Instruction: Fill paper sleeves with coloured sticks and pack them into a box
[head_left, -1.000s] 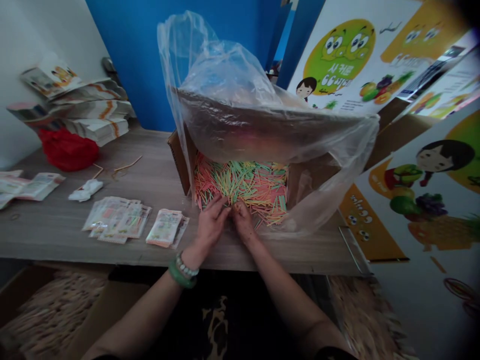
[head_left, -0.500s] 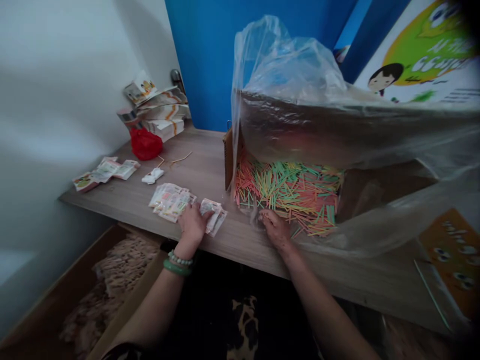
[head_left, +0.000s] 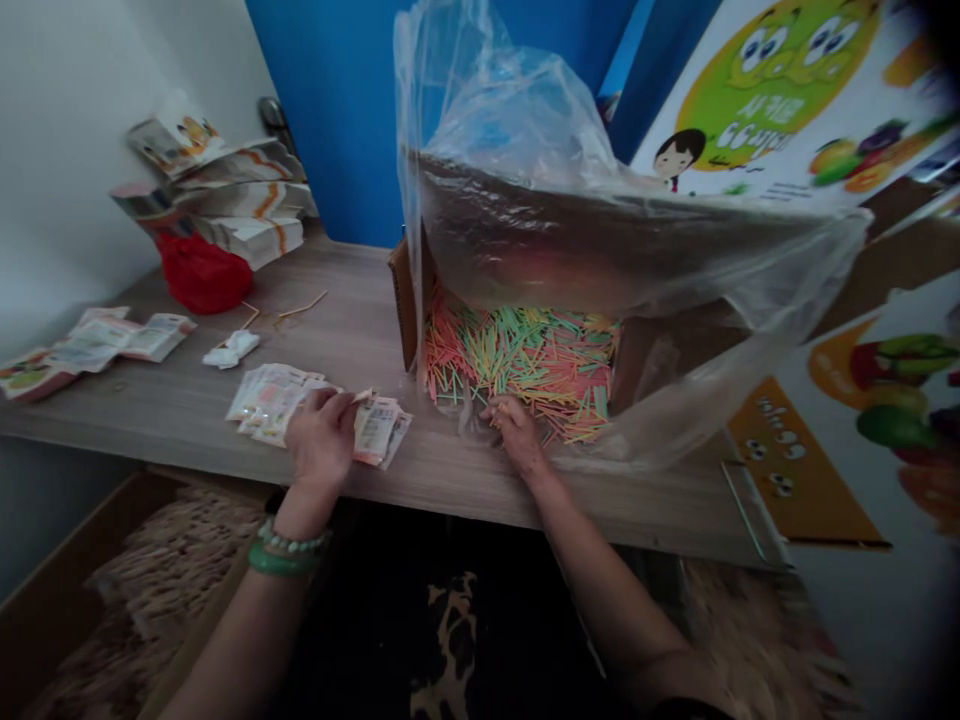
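My left hand [head_left: 321, 445] is closed, thumb against fingers, on the edge of a small printed packet [head_left: 364, 397], which is lifted off a short stack of similar packets [head_left: 377, 432]. Left of that hand, a fanned pile of packets [head_left: 262, 400] lies on the table. My right hand [head_left: 519, 438] is closed at the front of a cardboard box lined with clear plastic [head_left: 645, 460]. Red, green and yellow thin sticks [head_left: 525, 360] fill the box floor just beyond it. What its curled fingers hold is too small to make out.
More packets [head_left: 97, 345], a red bag [head_left: 204, 275], a crumpled white tissue [head_left: 231, 350] and stacked cartons [head_left: 255, 215] sit on the table's left side. Below the table edge stands an open box of beige pieces [head_left: 172, 550]. A blue panel [head_left: 330, 120] rises behind.
The view has swung to the right. My left hand has raised the edge of a packet from the short stack. My right hand remains closed at the box front.
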